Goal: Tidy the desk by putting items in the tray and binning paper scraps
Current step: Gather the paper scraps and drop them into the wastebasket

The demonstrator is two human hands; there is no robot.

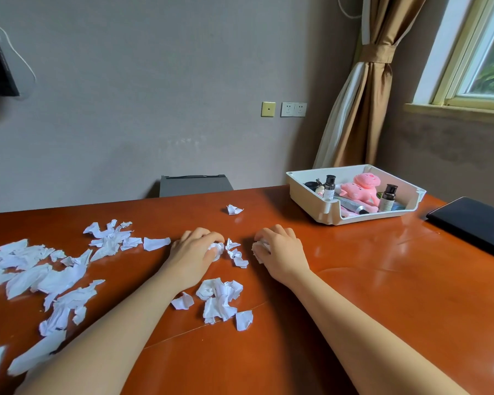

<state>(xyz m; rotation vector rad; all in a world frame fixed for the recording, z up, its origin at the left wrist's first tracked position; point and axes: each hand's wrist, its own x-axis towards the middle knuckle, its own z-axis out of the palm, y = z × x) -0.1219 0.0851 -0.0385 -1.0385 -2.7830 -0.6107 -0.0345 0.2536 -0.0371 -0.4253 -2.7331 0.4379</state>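
Torn white paper scraps [54, 275] lie scattered over the left and middle of the brown desk [368, 295]. My left hand [196, 252] grips a crumpled scrap [216, 250] at the desk's middle. My right hand [280, 253] curls round another white scrap [259, 248] just to the right. Small scraps [236, 253] lie between the two hands, and a crumpled clump [220, 299] lies nearer me. One lone scrap [234, 209] sits farther back. The white tray [305, 196] stands at the back right, holding a pink plush toy [358, 188], small dark bottles and a tube.
A black flat device [474, 223] lies at the desk's right edge. A grey bin [194, 185] shows behind the desk's far edge, against the wall. A curtain and window are at the right, a dark screen at the upper left.
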